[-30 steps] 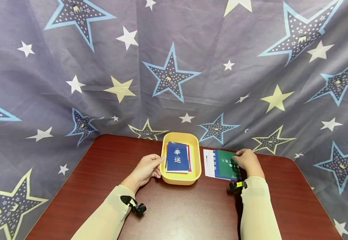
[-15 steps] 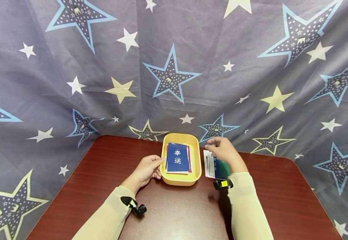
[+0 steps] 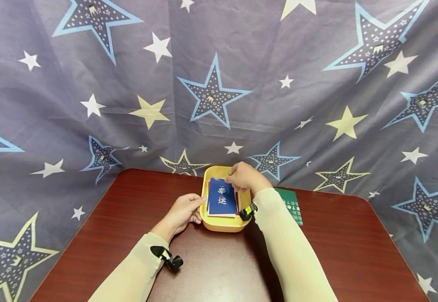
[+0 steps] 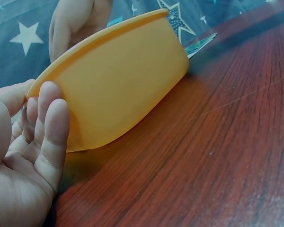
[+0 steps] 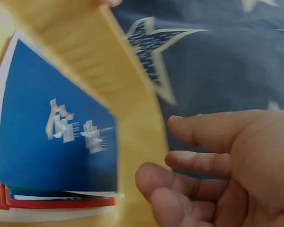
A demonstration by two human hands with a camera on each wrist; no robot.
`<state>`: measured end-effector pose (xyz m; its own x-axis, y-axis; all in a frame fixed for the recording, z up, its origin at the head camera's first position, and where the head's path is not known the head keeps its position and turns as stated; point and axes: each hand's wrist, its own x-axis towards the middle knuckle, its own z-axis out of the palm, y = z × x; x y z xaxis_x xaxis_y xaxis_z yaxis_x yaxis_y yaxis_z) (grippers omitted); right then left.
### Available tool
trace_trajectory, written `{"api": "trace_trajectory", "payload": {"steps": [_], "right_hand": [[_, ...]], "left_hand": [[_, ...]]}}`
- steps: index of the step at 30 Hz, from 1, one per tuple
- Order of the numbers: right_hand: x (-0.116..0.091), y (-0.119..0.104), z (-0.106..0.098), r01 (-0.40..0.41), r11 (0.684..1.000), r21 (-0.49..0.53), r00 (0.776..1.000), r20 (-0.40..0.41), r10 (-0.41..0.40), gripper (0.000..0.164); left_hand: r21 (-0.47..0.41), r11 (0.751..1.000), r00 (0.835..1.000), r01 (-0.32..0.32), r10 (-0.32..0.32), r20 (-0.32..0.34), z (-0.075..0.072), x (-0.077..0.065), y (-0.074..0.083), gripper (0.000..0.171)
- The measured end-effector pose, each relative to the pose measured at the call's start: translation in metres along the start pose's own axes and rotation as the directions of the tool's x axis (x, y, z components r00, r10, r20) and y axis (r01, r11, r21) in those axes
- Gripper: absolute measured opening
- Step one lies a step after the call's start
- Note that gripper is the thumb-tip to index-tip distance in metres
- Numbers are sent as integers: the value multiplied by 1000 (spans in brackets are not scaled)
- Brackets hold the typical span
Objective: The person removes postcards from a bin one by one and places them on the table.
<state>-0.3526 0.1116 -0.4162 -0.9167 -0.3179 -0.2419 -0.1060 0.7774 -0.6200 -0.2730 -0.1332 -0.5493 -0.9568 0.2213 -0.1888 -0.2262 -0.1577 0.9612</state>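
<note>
A yellow plastic box (image 3: 224,228) stands at the back middle of the table. My left hand (image 3: 182,214) pinches its left rim, thumb on top and fingers against the outer wall (image 4: 118,80). Inside lies a stack of cards, topped by a blue card (image 3: 219,199) with white Chinese characters; red and white edges (image 5: 61,203) show beneath it. My right hand (image 3: 246,176) is over the box's back right corner, its fingers loosely bent. In the right wrist view nothing sits between those fingers, and the fingertips (image 5: 154,177) are close to the rim.
To the right of the box a green card (image 3: 288,199) lies on the table, partly covered by the right sleeve (image 3: 283,235). A star-patterned curtain (image 3: 211,138) hangs along the table's back edge. The dark red tabletop (image 3: 211,268) extends toward the front.
My right hand has travelled left, from the green card on the table, past the white and blue cards, to the box. The left hand keeps its grip on the rim.
</note>
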Motion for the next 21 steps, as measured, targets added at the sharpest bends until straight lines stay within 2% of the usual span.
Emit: {"api": "trace_trajectory", "payload": {"steps": [4,8,12,14,15,19,21], "right_hand": [[19,-2,14,-70,993,-99,997,30,74,49],[25,-7,22,-136,972,-194,987,56,149,57],[26,-12,28,-123,947,-298,989,39,141,60],[30,-12,33,-101,918,-383,993,12,115,60],[39,-6,37,-87,900,-427,996,-5,94,61],[71,14,47,-100,855,-509,994,-25,102,63],[90,31,51,-97,863,-496,995,-44,87,65]], "left_hand": [[-1,1000,1000,-8,8,6,0,1,-1,30],[-1,1000,1000,-5,5,8,-1,0,0,28],[-2,1000,1000,-2,2,4,-1,0,0,27],[-4,1000,1000,-3,3,1,-1,0,1,26],[-5,1000,1000,-2,2,0,0,0,0,26],[7,1000,1000,-2,2,-1,0,0,-1,26],[11,1000,1000,-4,4,-2,0,1,-1,26]]}}
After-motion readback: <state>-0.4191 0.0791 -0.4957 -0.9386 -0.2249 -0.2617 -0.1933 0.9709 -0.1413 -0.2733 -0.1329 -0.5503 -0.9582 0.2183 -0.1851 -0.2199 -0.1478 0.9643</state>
